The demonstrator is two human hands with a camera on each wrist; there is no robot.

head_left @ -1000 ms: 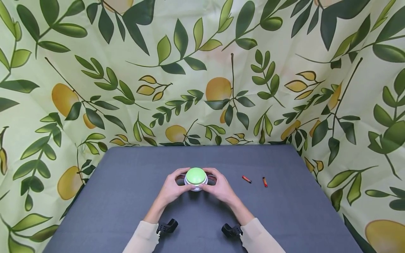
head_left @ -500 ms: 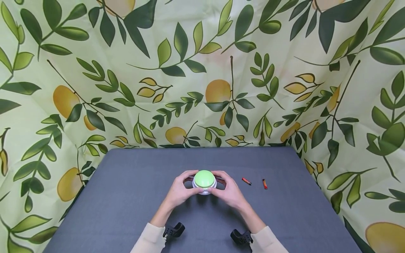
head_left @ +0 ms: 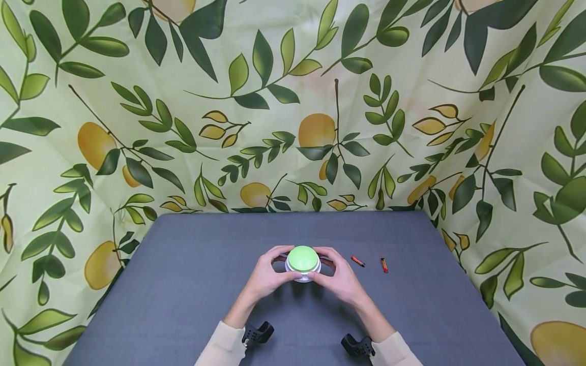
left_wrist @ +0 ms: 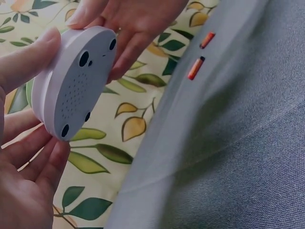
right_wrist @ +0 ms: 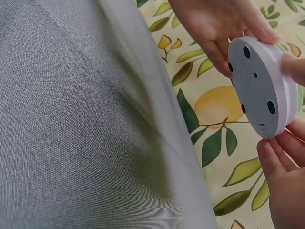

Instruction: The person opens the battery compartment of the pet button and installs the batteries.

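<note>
A round push button (head_left: 303, 259) with a green dome and white base is held up over the grey table (head_left: 183, 284) between both hands. My left hand (head_left: 269, 274) grips its left side, thumb in front and fingers around the back. On the opposite side my right hand (head_left: 340, 275) grips it in the same way. In the left wrist view the underside of the push button (left_wrist: 78, 90) shows dark round feet, a patch of small holes and a tiny screw hole. The right wrist view shows a small slot near the edge of that underside (right_wrist: 252, 90).
Two small red batteries, one nearer (head_left: 358, 261) and one farther right (head_left: 384, 265), lie on the table right of the hands. Behind the table hangs a leaf-and-fruit patterned cloth (head_left: 274, 101), which also covers both sides. Each wrist wears a black camera strap.
Both hands have moved to the right together, carrying the push button closer to the batteries. Their grip on it looks the same, and the batteries have stayed in place.
</note>
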